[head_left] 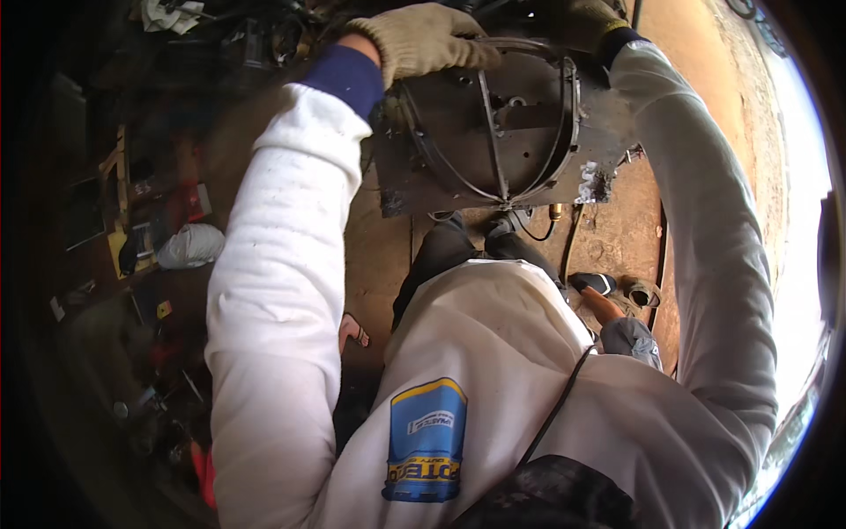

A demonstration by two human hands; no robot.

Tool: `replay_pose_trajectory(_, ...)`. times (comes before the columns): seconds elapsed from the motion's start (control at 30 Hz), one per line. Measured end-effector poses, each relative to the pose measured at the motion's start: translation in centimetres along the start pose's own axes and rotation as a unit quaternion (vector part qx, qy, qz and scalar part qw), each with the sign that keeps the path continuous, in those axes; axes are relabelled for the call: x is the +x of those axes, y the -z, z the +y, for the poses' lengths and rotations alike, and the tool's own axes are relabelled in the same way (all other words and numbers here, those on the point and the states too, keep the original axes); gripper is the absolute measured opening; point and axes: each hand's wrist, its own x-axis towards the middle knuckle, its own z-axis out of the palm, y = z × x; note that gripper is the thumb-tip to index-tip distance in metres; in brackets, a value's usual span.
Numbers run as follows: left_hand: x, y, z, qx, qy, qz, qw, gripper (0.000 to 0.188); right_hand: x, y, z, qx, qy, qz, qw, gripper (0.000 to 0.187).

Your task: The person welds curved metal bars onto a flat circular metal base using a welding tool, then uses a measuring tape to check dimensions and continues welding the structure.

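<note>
My left hand [427, 40], in a knitted work glove, reaches to the top of the picture. Its fingers close on the far end of a curved metal frame [487, 115], made of bent flat bars with a straight rib down the middle. This frame lies on a dark steel plate [529, 167] with holes and worn edges. Beyond the plate's far right corner is my right hand [589, 16], also gloved; it is dark and partly cut off by the upper edge, so its fingers and anything in them are hidden.
Below the plate hangs a brass fitting [555, 212] with a black hose. A bare foot [354, 330] and another person's arm near a dark shoe [592, 283] show on the brown floor. Cluttered tools and a grey cloth bundle [190, 246] lie at the left.
</note>
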Motion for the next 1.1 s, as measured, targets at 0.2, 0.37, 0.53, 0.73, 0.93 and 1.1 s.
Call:
replay_pose_trajectory(0.2,2.5,-0.3,-7.6,-0.461,-0.032,-0.161,0.872,0.031,-3.8,2.6,1.0,0.086,-0.151,0.198,0.965,0.033)
replay_pose_trajectory(0.37,3.9,-0.8,-10.0,-0.644,-0.023,-0.270,0.716,0.034,-13.4,-0.4,-1.9,0.175,-0.301,0.379,0.858,0.024)
replay_pose_trajectory(0.53,0.3,0.0,-1.1,-0.045,0.016,-0.019,0.999,0.066,-23.8,-10.6,-12.5,0.383,-0.435,0.522,0.626,0.019)
replay_pose_trajectory(0.73,0.6,0.0,-2.7,0.016,-0.009,0.002,1.000,0.059,-28.7,-15.7,-24.7,0.355,-0.612,0.281,0.649,0.024)
replay_pose_trajectory(0.93,2.3,-0.5,-5.0,-0.238,-0.059,-0.091,0.965,0.028,-30.6,-17.5,-27.7,0.341,-0.670,0.120,0.648,0.033)
replay_pose_trajectory(1.1,1.1,-0.9,-1.8,-0.012,-0.061,-0.012,0.998,0.032,-31.0,-17.9,-26.4,0.319,-0.691,0.012,0.649,0.044)
